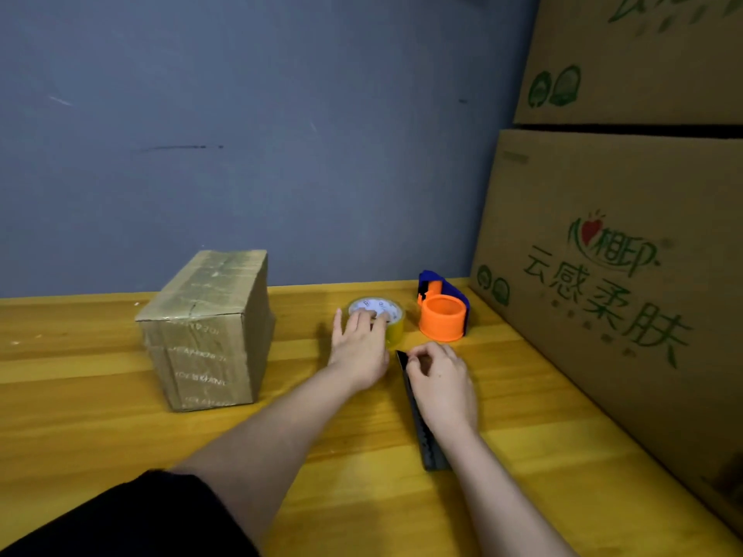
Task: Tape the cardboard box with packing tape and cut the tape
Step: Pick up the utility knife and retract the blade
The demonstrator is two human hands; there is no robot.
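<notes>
A small cardboard box [207,331], wrapped in shiny tape, stands on the wooden table [100,416] at the left. A roll of clear yellowish packing tape [392,315] lies flat in the middle. My left hand [358,347] rests on top of the roll, fingers spread over its core. To the right lies a black utility knife [422,428], pointing away from me. My right hand [440,383] lies over the knife, fingers curled at its far end. Whether the knife is gripped is not clear.
An orange and blue tape dispenser [442,311] stands just right of the roll. Large printed cardboard cartons [611,275] are stacked along the table's right side. A blue-grey wall [241,134] stands behind the table.
</notes>
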